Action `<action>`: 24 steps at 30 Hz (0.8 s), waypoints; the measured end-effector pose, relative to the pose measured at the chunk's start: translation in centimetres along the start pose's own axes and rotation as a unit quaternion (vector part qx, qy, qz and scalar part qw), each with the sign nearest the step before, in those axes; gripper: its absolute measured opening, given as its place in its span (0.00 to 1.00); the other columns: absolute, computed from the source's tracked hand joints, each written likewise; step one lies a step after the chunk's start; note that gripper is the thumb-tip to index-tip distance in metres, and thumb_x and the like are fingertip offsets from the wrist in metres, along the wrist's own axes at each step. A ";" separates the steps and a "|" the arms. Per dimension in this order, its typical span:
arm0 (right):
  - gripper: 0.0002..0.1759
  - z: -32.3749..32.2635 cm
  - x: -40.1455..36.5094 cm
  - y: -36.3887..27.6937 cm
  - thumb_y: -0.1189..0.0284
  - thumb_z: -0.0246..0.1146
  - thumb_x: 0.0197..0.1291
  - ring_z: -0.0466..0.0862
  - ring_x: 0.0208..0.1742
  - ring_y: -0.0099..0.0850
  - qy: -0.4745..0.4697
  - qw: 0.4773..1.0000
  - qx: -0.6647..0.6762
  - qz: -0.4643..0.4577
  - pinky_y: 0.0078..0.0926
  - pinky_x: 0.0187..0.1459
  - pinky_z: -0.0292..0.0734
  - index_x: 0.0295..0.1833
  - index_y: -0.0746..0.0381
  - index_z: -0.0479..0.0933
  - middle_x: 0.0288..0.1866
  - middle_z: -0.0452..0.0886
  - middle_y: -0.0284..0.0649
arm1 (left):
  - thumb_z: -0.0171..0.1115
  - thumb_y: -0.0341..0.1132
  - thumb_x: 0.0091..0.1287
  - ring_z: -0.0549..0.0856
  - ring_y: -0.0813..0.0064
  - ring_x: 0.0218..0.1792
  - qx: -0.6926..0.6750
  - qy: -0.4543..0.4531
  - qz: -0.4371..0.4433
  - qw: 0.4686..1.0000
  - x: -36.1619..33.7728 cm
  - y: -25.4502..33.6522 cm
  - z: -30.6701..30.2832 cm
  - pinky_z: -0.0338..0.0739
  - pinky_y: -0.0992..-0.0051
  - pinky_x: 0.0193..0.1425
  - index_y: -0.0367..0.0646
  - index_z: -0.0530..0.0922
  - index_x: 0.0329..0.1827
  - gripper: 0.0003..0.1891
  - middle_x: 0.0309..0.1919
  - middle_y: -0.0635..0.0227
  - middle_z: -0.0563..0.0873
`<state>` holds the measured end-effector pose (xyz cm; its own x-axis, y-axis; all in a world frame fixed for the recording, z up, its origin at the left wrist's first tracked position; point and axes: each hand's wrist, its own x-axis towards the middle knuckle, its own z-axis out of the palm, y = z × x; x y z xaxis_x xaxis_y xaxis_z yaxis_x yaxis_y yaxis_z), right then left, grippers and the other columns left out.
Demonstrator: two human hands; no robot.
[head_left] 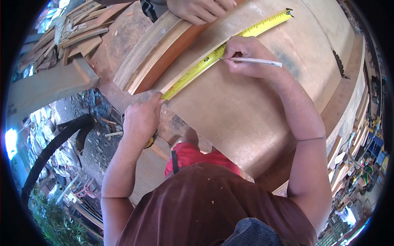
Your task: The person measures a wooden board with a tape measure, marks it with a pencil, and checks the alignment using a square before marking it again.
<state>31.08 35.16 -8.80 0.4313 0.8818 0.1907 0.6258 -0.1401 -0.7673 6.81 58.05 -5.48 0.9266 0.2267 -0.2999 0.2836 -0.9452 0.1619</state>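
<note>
A yellow tape measure [189, 76] is drawn out across a plywood sheet [230, 110], its hooked end near the top. My left hand [141, 117] is closed around the tape's case at the sheet's lower left corner; a bit of the case shows below the palm. My right hand [248, 57] pinches a pale, slim pencil [258, 61], its tip at the tape's lower edge. Beside the tape stand curved wooden pieces [158, 53]. Another person's hand [202, 10] rests flat on top of them.
Scrap wood strips [84, 26] lie piled at the upper left, near a grey board [49, 90]. A thick dark hose [53, 143] arcs over the ground at the left. Long boards [344, 98] and scattered tools [365, 172] line the right side.
</note>
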 end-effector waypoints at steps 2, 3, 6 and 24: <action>0.06 0.0 0.0 0.0 0.82 0.65 0.47 0.78 0.29 0.31 0.000 1.000 -0.009 0.000 0.27 0.33 0.74 0.30 0.63 0.75 0.27 0.78 0.36 | 0.57 0.42 0.74 0.87 0.48 0.29 -0.003 -0.006 -0.004 1.000 0.0 0.0 0.0 0.79 0.48 0.34 0.49 0.79 0.52 0.11 0.22 0.51 0.84; 0.06 0.0 0.0 0.0 0.82 0.65 0.47 0.78 0.29 0.31 -0.001 1.000 -0.008 -0.002 0.27 0.33 0.74 0.30 0.62 0.75 0.27 0.78 0.36 | 0.57 0.42 0.74 0.87 0.48 0.29 -0.003 -0.006 -0.004 1.000 0.0 0.0 0.0 0.79 0.48 0.34 0.49 0.79 0.52 0.11 0.22 0.51 0.84; 0.07 0.1 -0.1 0.3 0.82 0.66 0.47 0.78 0.29 0.32 0.003 1.000 -0.006 -0.016 0.28 0.33 0.74 0.30 0.62 0.74 0.27 0.78 0.36 | 0.56 0.42 0.74 0.87 0.47 0.29 0.001 -0.012 -0.008 1.000 0.1 0.1 -0.1 0.79 0.48 0.35 0.49 0.79 0.52 0.11 0.22 0.51 0.84; 0.08 0.3 0.1 0.5 0.82 0.64 0.46 0.76 0.27 0.35 0.019 0.999 -0.007 -0.048 0.31 0.30 0.72 0.30 0.61 0.73 0.25 0.76 0.36 | 0.56 0.43 0.75 0.87 0.48 0.29 -0.010 -0.012 -0.013 1.000 0.0 0.0 0.1 0.80 0.50 0.35 0.49 0.79 0.54 0.12 0.23 0.51 0.85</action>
<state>31.23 35.32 -9.35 0.3928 0.8741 0.2858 0.6745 -0.0626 -0.7356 6.82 58.05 -5.54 0.9128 0.2457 -0.3261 0.3131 -0.9338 0.1728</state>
